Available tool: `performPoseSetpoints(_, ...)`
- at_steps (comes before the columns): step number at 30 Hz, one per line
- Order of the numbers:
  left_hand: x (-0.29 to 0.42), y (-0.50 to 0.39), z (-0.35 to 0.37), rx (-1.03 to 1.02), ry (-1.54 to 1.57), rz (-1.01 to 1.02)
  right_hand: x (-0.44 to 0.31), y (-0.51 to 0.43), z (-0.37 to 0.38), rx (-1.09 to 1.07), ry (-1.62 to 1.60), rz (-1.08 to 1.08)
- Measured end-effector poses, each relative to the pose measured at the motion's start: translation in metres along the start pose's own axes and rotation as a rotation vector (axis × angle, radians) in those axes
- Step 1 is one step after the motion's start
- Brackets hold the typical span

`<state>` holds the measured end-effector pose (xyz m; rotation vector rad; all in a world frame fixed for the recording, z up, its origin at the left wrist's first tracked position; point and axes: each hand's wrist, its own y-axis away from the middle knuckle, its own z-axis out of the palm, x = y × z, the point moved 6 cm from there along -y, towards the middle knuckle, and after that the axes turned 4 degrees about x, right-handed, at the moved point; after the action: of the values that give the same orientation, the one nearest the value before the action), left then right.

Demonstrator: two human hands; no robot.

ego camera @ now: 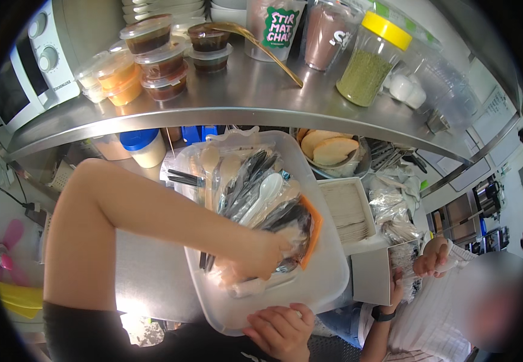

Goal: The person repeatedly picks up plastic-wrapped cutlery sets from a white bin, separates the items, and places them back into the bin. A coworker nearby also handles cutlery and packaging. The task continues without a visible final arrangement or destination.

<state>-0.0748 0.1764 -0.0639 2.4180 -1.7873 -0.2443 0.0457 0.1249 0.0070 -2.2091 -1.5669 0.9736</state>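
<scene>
A translucent plastic bin (329, 267) stands on the steel worktop, holding wrapped wooden spoons, black cutlery, a white plastic spoon (268, 186) and an orange container (316, 226) on its side. My left hand (261, 255) reaches down into the bin, against clear-wrapped pieces beside the orange container. Its fingertips are partly hidden, so I cannot tell whether it grips anything. At the near rim of the bin, my right hand (282, 330) has its fingers curled over the edge. Black chopsticks (184, 178) poke out at the bin's left side.
A steel shelf (261, 113) crosses above, with sauce tubs (159, 63), cups, a gold spoon (273, 56) and a yellow-lidded jar (365, 77). A napkin box (347, 212) and a bread bowl (334, 154) sit right. A co-worker's hands (431, 260) are at a white box (372, 276).
</scene>
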Motion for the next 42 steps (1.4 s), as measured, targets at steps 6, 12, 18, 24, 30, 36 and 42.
performPoseSetpoints(6, -0.012, 0.019, -0.016, 0.076, -0.007, -0.034, 0.001, 0.001, 0.002, 0.015, -0.013, -0.009)
performPoseSetpoints(12, -0.013, 0.020, -0.008, -0.086, -0.185, -0.042, 0.001, 0.004, 0.002, -0.003, 0.012, -0.012)
performPoseSetpoints(18, -0.007, 0.011, 0.001, 0.162, -0.075, -0.043, 0.000, 0.007, 0.003, 0.035, 0.047, -0.032)
performPoseSetpoints(24, 0.023, -0.039, 0.047, -0.291, -0.328, 0.119, 0.000, 0.010, 0.006, -0.008, 0.095, -0.072)
performPoseSetpoints(30, 0.001, -0.028, 0.027, -0.223, -0.195, 0.018, 0.001, 0.013, 0.008, -0.007, 0.090, -0.056)
performPoseSetpoints(36, -0.014, -0.007, -0.009, 0.126, 0.054, -0.059, 0.001, 0.014, 0.009, 0.052, 0.116, -0.093)
performPoseSetpoints(42, -0.004, -0.001, -0.065, 0.545, -0.201, -0.168, 0.001, 0.015, 0.010, 0.072, 0.132, -0.103)
